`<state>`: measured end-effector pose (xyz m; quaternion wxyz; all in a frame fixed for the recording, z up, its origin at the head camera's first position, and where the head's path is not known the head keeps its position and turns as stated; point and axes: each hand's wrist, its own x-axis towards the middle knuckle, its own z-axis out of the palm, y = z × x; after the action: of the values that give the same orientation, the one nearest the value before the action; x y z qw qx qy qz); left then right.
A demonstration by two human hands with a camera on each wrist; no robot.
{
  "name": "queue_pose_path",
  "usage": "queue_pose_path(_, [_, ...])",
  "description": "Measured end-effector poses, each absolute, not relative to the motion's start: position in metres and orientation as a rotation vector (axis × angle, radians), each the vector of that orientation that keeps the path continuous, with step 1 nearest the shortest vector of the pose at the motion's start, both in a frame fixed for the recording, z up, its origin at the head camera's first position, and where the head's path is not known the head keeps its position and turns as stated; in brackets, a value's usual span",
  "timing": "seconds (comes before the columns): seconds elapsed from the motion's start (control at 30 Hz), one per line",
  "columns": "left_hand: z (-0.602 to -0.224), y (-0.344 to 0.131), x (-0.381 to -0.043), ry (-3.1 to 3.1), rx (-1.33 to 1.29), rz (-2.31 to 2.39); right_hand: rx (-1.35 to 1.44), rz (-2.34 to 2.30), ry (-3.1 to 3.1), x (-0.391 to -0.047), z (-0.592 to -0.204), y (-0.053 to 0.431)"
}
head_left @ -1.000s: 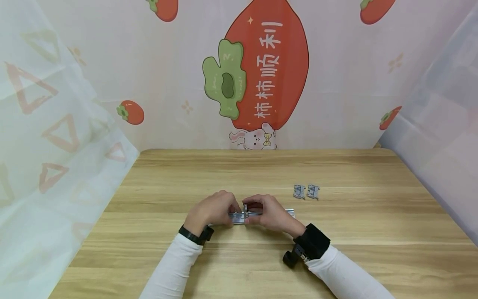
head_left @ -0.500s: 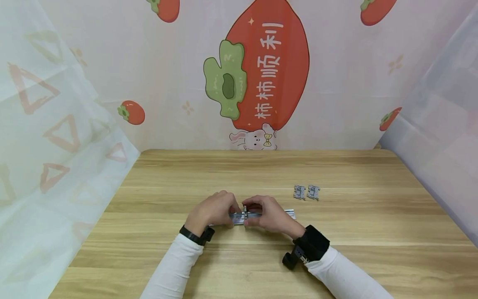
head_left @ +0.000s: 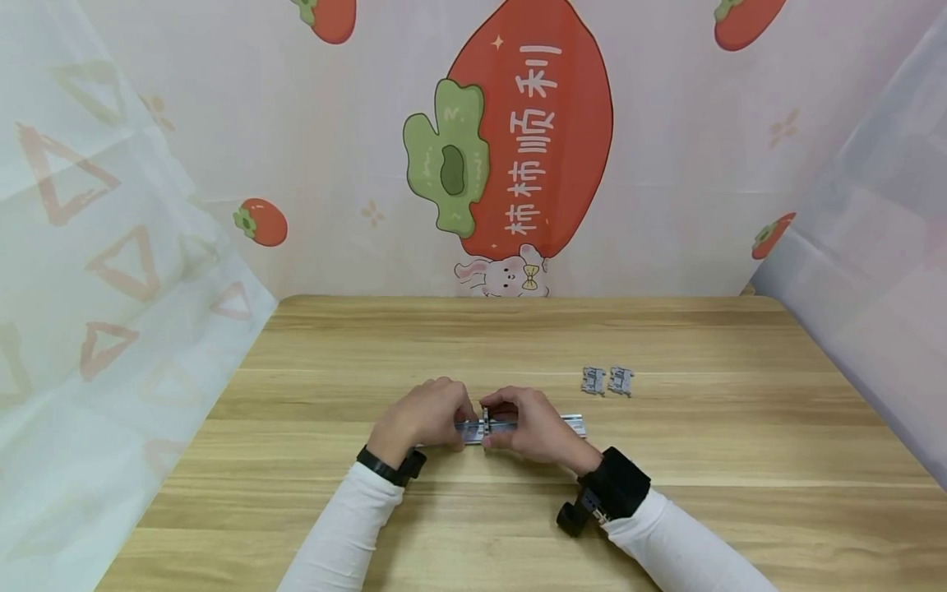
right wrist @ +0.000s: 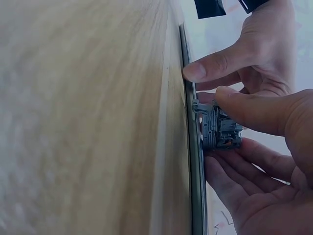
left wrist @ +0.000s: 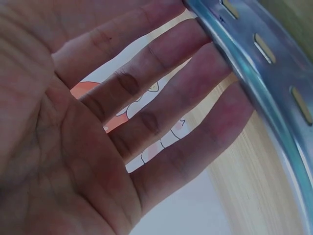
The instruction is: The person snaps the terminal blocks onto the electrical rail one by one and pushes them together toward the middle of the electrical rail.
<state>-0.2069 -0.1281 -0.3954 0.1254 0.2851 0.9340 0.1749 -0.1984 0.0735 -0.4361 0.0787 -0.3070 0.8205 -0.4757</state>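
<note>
A slotted silver DIN rail lies crosswise on the table. My left hand grips it left of its middle, thumb on the near edge. In the left wrist view the fingertips meet the rail's far edge, beside its slots. Just to the right, my right hand pinches a small grey terminal block between thumb and fingers. The block stands upright across the rail, its foot right at the rail's near edge in the right wrist view. Parts of the rail are hidden under both hands.
Two more grey terminal blocks, a left one and a right one, lie flat side by side behind the rail's right end. The wooden table ends at a printed cloth backdrop, with cloth on both sides too.
Both hands keep their holds at the same spot on the rail. The right wrist has shifted very slightly left and nearer; the terminal block shows hardly any movement.
</note>
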Motion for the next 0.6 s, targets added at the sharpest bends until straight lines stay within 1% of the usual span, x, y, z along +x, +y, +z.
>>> queue_pose_path(0.6, [-0.3966,-0.1275,-0.2071,2.749,0.83,0.51,-0.929,-1.389,2.509,-0.1972,-0.4354,0.072])
